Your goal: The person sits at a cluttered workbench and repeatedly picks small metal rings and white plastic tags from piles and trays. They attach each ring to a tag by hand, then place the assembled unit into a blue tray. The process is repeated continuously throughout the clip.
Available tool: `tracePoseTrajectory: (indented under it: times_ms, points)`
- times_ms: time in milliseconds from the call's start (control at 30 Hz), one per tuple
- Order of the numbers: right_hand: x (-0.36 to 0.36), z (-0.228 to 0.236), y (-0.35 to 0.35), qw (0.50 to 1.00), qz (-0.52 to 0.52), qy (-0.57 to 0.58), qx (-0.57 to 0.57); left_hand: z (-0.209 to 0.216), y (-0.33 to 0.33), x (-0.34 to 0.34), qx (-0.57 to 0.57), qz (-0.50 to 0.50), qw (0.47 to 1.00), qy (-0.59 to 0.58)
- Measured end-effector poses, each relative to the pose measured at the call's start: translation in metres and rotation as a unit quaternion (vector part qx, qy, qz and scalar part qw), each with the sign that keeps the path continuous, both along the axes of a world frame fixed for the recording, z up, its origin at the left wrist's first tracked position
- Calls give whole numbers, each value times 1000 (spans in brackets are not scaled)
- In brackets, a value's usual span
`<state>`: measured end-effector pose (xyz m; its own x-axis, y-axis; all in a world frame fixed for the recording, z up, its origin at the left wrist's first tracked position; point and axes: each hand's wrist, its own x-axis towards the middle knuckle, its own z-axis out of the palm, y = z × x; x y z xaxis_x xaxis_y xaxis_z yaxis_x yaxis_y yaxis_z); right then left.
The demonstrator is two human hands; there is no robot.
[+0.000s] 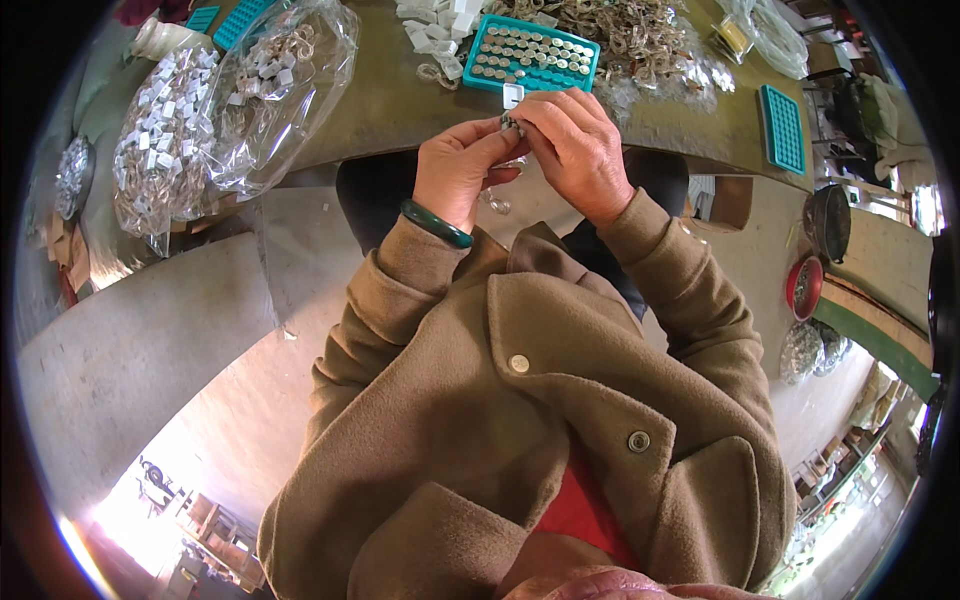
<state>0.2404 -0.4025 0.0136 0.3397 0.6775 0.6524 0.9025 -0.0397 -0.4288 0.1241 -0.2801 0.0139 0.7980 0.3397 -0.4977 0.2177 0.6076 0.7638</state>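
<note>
My left hand (pixel 465 165) and my right hand (pixel 575 145) meet over the near edge of the table, both closed, fingertips pinched together. Between them is a small white plastic case (pixel 513 95), its pale square end sticking up past the fingers. The fingers hide most of its lower part. A clear thin coiled strand (pixel 497 204) dangles below my left hand. Just beyond the hands, a teal tray (pixel 475 84) holds rows of round silvery button cells (pixel 530 50), with some bare slots along its near right side.
A heap of clear coiled strands (pixel 640 45) covers the far table. White cases (pixel 440 25) lie left of the tray. Clear bags of white cases (pixel 165 135) stand at the left. Another teal tray (pixel 782 130) lies near the right edge; a red bowl (pixel 803 287) is lower right.
</note>
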Motion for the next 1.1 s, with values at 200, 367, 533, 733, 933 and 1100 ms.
tracePoseTrajectory:
  times_ms: [200,367,533,733,933,1100]
  points:
    - [4,-1,-1,999,40,16,-29,-8,-9,-1,10,56,998,-28]
    - [9,0,0,985,52,159,-35,-10,-18,-1,60,76,994,-41]
    - [9,11,1,871,7,491,-35,-1,-10,-1,77,53,994,-64]
    - [-11,9,1,842,-13,539,-22,5,-10,1,-17,39,999,-5]
    - [-12,0,-1,850,18,526,-16,-3,0,-4,-129,-30,991,-2]
    - [-5,-3,-7,722,89,686,-27,-18,3,-3,-292,-57,954,-44]
